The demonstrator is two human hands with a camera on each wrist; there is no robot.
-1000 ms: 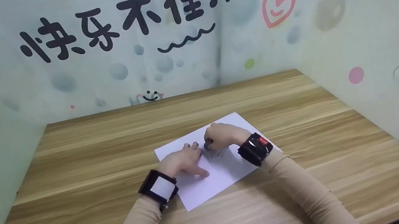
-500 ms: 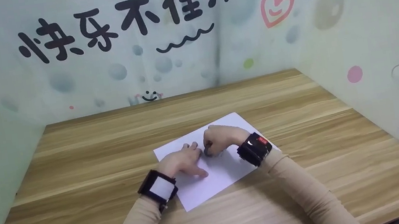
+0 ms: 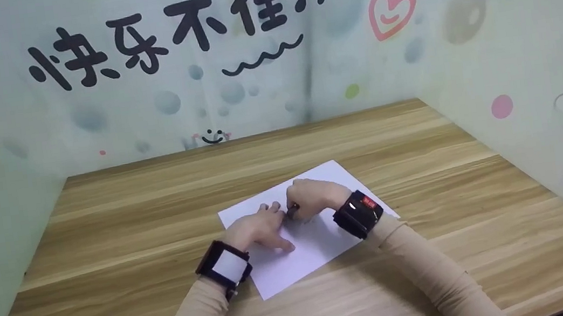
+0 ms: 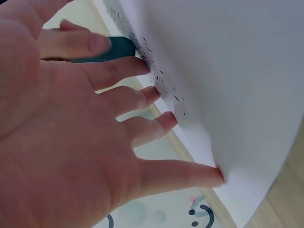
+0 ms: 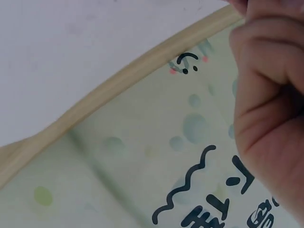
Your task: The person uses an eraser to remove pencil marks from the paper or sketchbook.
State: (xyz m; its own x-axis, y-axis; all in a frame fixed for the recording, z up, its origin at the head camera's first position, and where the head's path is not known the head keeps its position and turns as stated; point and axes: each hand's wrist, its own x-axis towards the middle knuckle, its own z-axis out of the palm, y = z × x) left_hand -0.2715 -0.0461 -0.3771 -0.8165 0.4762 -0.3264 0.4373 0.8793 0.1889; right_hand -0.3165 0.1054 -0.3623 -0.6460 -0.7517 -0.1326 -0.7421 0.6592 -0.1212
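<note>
A white sheet of paper (image 3: 320, 248) lies slanted on the table. My left hand (image 3: 255, 229) rests on its left part, fingers spread, fingertips touching the paper in the left wrist view. The right hand (image 3: 311, 196) is curled and pinches a dark teal eraser (image 4: 114, 50) against the sheet, just beside the left fingertips. Dark crumbs (image 4: 164, 85) are scattered on the paper along the left fingers, and a grey smudged patch lies near the eraser. In the right wrist view the right hand (image 5: 270, 99) shows only in part, with the eraser hidden.
The wooden table (image 3: 147, 213) extends around the paper on all sides. A printed wall cloth (image 3: 262, 95) with black characters stands along the back, and similar panels border the left and right. Each wrist carries a black strap with a camera.
My right hand has shifted slightly down and left with the eraser, still on the paper. Grey strokes visible below it a second ago now hardly show. The left hand stays in place.
</note>
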